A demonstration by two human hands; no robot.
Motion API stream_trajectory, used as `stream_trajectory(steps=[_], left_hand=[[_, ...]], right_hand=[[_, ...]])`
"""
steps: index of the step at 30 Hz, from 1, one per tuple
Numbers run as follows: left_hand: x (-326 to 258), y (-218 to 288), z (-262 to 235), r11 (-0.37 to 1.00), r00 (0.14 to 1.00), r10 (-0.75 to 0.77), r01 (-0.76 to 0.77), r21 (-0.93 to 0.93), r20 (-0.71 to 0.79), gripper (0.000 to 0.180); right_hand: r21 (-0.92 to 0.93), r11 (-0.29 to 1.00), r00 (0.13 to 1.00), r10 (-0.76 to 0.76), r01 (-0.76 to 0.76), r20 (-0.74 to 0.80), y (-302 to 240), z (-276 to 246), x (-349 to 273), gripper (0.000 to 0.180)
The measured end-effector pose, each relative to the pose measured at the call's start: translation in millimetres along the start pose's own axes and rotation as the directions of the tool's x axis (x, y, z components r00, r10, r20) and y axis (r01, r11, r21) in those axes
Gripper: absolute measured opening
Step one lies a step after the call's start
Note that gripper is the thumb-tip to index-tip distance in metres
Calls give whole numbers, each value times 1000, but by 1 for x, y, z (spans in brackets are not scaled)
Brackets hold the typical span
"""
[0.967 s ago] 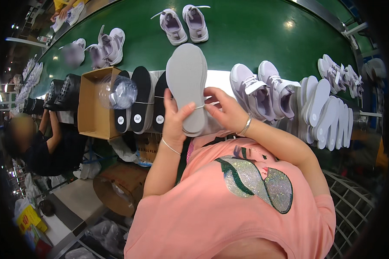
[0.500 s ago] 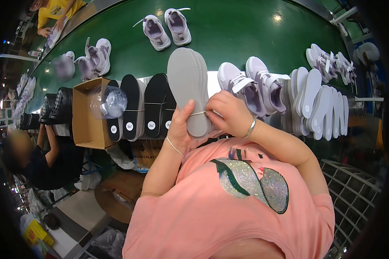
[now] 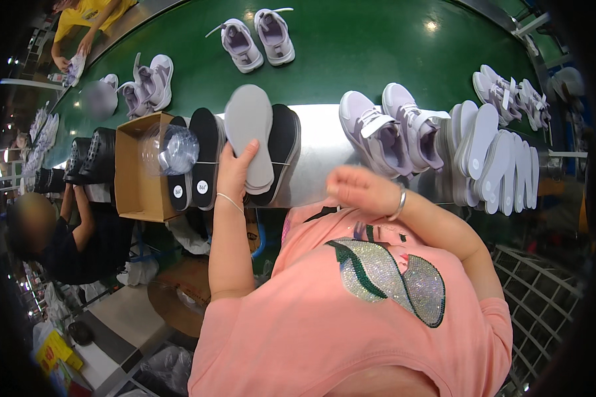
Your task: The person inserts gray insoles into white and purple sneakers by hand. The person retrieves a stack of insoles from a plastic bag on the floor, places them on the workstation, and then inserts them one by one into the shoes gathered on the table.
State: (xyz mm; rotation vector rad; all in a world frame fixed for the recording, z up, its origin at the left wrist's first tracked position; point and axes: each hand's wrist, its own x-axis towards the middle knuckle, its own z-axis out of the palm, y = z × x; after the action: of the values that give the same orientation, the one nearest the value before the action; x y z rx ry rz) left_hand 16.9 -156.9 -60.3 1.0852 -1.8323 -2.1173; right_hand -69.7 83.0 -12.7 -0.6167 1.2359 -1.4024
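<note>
- The left hand (image 3: 235, 173) grasps a stack of grey insoles (image 3: 249, 135) by the heel end; the toes point far, over the black insoles (image 3: 205, 155) on the steel bench (image 3: 321, 149).
- The right hand (image 3: 358, 190) hangs loosely curled and empty, near the lilac sneakers (image 3: 394, 129), well right of the stack.
- Half a second ago both hands met on the insoles; the right has since let go and drawn right.

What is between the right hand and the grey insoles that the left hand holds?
Nothing visible. The right hand hangs free beside the grey insoles, which the left hand grips; only bare metal ledge lies behind the gap.
</note>
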Motion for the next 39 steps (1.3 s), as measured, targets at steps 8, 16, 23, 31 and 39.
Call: stream_trajectory(steps=[8,16,23,31,39], left_hand=[[-44,25,31,318,582,813,-424,848,-14,45],[-63,28,83,813,910,284,-61,-579,302,11],[-79,51,101,367,404,541,676,-639,738,38],[-48,56,80,909,890,416,-408,-81,187,36],[-33,3,10,601,910,366,-70,796,-197,64]], right_hand=[[40,999,987,-27,33,-159,-26,-17,21,16],[38,993,949,-93,109,-302,-35,-9,22,12],[556,828,985,147,-75,-87,-15,-13,37,21],[-135,949,955,292,-285,39,-6,12,35,25],[28,965,942,261,-261,-213,0,-28,-10,21]])
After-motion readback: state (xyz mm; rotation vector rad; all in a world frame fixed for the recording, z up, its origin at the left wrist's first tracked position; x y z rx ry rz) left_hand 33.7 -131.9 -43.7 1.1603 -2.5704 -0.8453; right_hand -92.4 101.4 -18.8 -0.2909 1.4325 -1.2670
